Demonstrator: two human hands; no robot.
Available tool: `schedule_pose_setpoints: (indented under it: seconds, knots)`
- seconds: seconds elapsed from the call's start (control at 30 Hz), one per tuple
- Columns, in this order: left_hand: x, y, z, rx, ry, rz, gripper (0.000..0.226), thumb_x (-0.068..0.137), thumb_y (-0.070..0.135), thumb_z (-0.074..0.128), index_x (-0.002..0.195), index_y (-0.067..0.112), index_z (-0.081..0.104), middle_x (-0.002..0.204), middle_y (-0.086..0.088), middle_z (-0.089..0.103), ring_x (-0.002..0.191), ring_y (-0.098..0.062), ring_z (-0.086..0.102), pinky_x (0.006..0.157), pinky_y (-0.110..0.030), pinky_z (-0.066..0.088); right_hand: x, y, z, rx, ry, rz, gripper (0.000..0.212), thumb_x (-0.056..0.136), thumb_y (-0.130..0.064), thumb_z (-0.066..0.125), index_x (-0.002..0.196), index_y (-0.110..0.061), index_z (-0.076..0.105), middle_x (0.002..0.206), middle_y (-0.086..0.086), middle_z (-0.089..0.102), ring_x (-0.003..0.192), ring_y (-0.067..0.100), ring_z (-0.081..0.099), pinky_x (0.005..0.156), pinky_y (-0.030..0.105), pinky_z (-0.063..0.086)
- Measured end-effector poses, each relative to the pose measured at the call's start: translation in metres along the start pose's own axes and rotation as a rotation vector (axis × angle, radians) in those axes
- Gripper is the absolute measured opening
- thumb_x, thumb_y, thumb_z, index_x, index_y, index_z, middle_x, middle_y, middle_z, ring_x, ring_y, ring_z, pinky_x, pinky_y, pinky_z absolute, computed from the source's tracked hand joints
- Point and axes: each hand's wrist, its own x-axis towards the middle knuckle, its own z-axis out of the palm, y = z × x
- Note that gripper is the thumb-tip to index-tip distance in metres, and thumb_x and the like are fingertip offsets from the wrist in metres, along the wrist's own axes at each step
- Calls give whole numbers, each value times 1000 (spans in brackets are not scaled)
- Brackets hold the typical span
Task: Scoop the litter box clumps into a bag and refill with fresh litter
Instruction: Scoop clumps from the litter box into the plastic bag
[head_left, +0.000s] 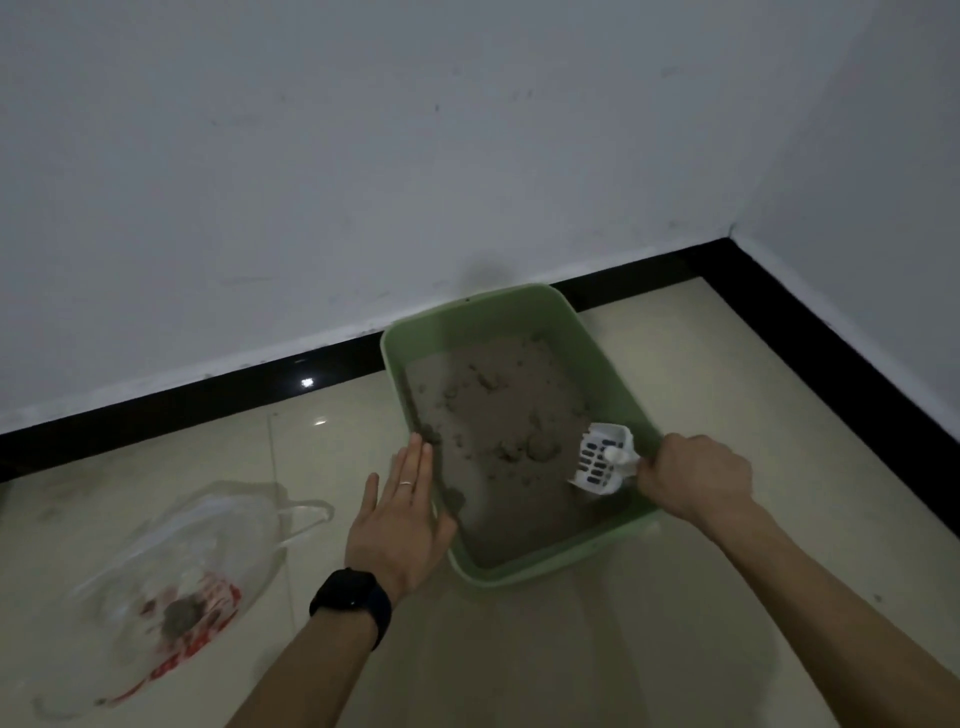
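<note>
The green litter box (613, 353) sits on the tiled floor (727, 415), and the right hand (693, 480) grips the handle of a white slotted scoop (602, 462) resting on the brown litter (498, 405) at the box's near right corner. The left hand (400, 519) lies flat, fingers straight, along the box's left rim (a dark watch (353, 597) on its wrist). To its left a clear plastic bag (208, 530) holds a grey clump (179, 613); its red print is too blurred to read.
</note>
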Motion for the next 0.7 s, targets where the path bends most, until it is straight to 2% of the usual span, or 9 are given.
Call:
schedule_pose_setpoints:
  seconds: [0.13, 0.23, 0.37, 0.47, 0.57, 0.7]
  knots:
    - [1, 0, 0, 27, 27, 8, 93, 73, 60, -12, 153, 16, -24, 159, 2, -31, 150, -11, -17, 121, -39, -7, 13, -35, 18, 146, -56, -75, 39, 90, -44, 47, 106, -15, 68, 111, 13, 68, 102, 31, 66, 80, 34, 50]
    - [1, -1, -1, 66, 20, 5, 92, 74, 61, -11, 153, 16, -23, 160, 2, -29, 150, -11, -17, 122, -39, -7, 21, -59, 34, 295, -133, -129, 40, 92, -42, 45, 110, -14, 67, 113, 16, 68, 103, 34, 65, 85, 37, 51]
    - [0, 4, -7, 102, -2, -1, 79, 99, 56, 16, 152, 15, -25, 159, 0, -31, 150, -13, -18, 121, -39, -7, 19, -84, 61, 372, -274, -261, 40, 99, -41, 38, 114, -15, 64, 118, 17, 66, 107, 35, 62, 88, 38, 48]
    - [-1, 5, -11, 94, -11, -4, 78, 102, 53, 21, 152, 15, -25, 158, 0, -32, 150, -13, -19, 121, -39, -8, 21, -90, 68, 503, -373, -243, 38, 102, -37, 34, 119, -13, 60, 125, 17, 62, 110, 34, 60, 89, 37, 45]
    - [-1, 4, -10, 98, -21, -6, 79, 98, 58, 14, 150, 16, -28, 157, 1, -33, 150, -13, -19, 121, -40, -8, 16, -85, 68, 636, -328, -200, 28, 102, -35, 36, 96, -17, 57, 104, 11, 64, 91, 28, 59, 79, 35, 45]
    - [-1, 5, -7, 80, -27, -10, 89, 70, 64, -16, 144, 18, -33, 153, 3, -36, 150, -13, -19, 120, -40, -9, 3, -71, 58, 853, -209, -164, 33, 101, -38, 40, 87, -14, 59, 81, 3, 63, 78, 23, 59, 70, 35, 42]
